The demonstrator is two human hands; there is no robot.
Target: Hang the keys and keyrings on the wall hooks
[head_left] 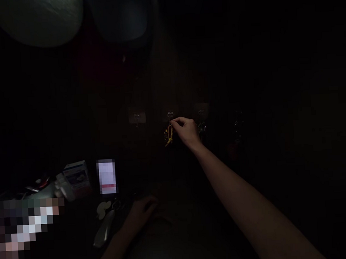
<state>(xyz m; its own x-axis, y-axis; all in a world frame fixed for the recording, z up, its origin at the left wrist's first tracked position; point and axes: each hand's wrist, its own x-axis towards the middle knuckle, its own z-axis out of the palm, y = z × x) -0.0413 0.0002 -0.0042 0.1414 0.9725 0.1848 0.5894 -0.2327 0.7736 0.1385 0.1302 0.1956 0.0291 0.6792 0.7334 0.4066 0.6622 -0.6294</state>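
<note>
My right hand [188, 130] reaches up to the middle hook [170, 114], thumb and forefinger pinched together. A looped yellow cord [170, 136], perhaps on a key ring, hangs just at those fingertips, right under the hook. Whether the hook also bears its weight I cannot tell. Lower down, my left hand [142, 209] lies on the dark surface, holding nothing that shows; its fingers look apart in the dim light. Beside it on the left are a pale, smooth handheld object [105, 229] and a white rounded piece [103, 209] near some rings.
Another hook [136, 117] is on the left; a third [201, 113] has a shiny bunch [202, 126] hanging below. A lit, blurred-out screen [107, 176] stands next to a small box [77, 177]. Pale rounded shapes [48, 24] hang above. Much is lost in darkness.
</note>
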